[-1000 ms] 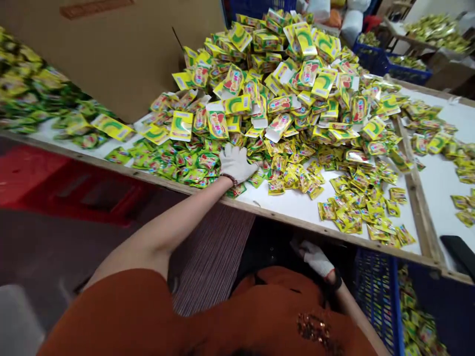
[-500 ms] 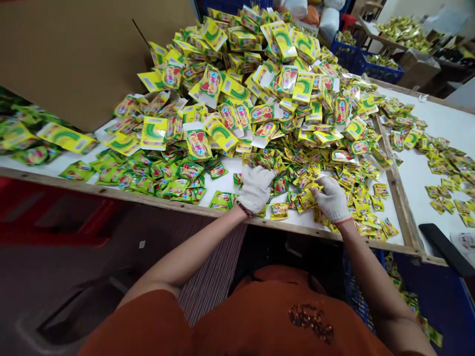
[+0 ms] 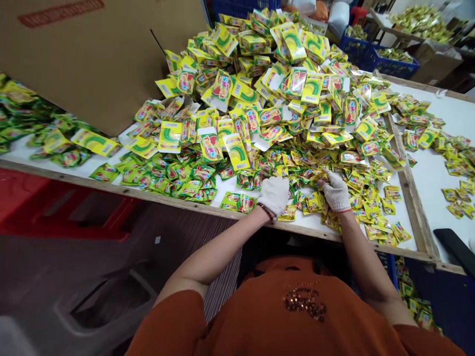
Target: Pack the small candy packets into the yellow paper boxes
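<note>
- An orange top (image 3: 297, 316) fills the bottom edge, and two bare forearms rise from it toward the wooden rim of the table (image 3: 166, 199).
- Under the rim on the right, a blue crate (image 3: 388, 264) shows beside the right forearm.
- The left hand (image 3: 273, 194), in a white knit glove, rests palm down just inside the rim. Its wrist is straight, its knuckles are up and its fingers are curled under onto the small yellow sachets (image 3: 315, 201) — whether they grip one cannot be told.
- The right hand (image 3: 337, 192), gloved the same way, lies close beside it. It is angled inward, with bent fingers pressed into the same loose sachets — its grasp is hidden too.
- These sachets are spread over the table's near right part, under and around both hands.
- To the left lies a patch of green sachets (image 3: 174, 178).
- Behind both rises a heap of flat yellow cartons (image 3: 282, 74).
- A big cardboard box (image 3: 92, 54) stands at the far left.
- More blue crates (image 3: 386, 62) sit beyond the table.
</note>
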### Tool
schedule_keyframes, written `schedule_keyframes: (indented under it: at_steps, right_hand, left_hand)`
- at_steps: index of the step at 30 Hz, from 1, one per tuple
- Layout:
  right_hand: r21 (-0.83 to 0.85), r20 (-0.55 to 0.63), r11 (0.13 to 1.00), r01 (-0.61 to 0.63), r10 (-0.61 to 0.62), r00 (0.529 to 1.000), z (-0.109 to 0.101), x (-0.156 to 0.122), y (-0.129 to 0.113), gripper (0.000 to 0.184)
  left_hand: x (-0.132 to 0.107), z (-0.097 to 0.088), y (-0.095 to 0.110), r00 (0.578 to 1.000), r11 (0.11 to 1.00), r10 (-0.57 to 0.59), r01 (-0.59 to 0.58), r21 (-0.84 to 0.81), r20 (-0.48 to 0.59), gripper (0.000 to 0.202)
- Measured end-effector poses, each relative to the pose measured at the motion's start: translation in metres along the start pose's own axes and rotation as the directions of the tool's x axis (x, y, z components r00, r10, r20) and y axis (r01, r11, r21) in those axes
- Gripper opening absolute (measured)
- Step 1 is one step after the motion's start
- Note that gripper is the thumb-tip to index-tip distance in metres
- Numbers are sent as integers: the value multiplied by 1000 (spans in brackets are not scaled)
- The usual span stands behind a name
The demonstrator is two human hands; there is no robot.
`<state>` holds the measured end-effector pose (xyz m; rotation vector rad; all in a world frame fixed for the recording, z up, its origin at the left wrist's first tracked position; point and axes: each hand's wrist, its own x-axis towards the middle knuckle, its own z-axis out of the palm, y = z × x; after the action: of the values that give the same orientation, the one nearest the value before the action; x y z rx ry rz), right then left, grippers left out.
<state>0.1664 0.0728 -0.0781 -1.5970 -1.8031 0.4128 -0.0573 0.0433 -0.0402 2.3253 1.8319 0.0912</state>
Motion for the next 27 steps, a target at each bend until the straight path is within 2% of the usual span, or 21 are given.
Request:
schedule_keyframes:
  at_steps: [3,5,7,9,11,13,15,17,19,21,23,24,25,27]
  right_hand:
    - [124,-148,991,-58,76,986,-5,-6,3,31]
    - [174,-157,983,-52,80,984,-10,-10,4,30]
    - [225,-116,973,-60,88,989,-15,-14,6,30]
    - [258,-117,961,-96,130,985,-18,-17,8,33]
    - [261,-185,957,-125,176,967,-19,-18,9,37]
    - [235,-244,965,-119,177,954,-20,-19,8,40]
    - [222,-193,971,-91,135,972,-19,-20,7,39]
    - [212,-63,975,-59,74,995,-19,-20,6,31]
    - [177,30,984,-32,27,999,-18,-20,6,24]
    - [150,42,988,-26,20,999,-19,-21,5,23]
    - [214,16,974,-70,68,998,-21,-22,2,30]
    - [290,7,950,-116,119,993,-21,-23,-1,33]
    - [388,17,904,-178,186,982,-21,-25,-5,36]
    - [600,115,735,-315,311,943,-17,-29,-17,38]
  left_hand:
    - [4,6,-4,1000,1000,-5,5,-26,0,17]
    - [1,12,-10,999,999,-2,0,-47,-41,14]
    - [-3,17,-12,996,999,-1,-3,-47,-85,16]
    - [-8,20,-6,995,1000,10,-13,-27,-103,25]
    - [-10,22,4,996,1000,11,-12,-11,-89,33]
    - [-8,21,13,998,999,-35,34,-11,-56,38]
    - [-3,19,15,994,994,-106,105,-22,-23,37]
    - [2,17,11,988,987,-152,152,-45,-5,33]
    - [2,17,5,990,985,-142,139,-107,-22,25]
    - [0,17,-2,991,967,-112,90,-238,-78,14]
    - [-3,19,-6,981,895,-141,69,-440,-134,11]
    - [-4,21,-6,970,824,-194,82,-561,-143,13]
    - [-5,22,-5,956,716,-261,101,-690,-131,15]
    - [-4,27,1,936,395,-351,124,-910,-25,18]
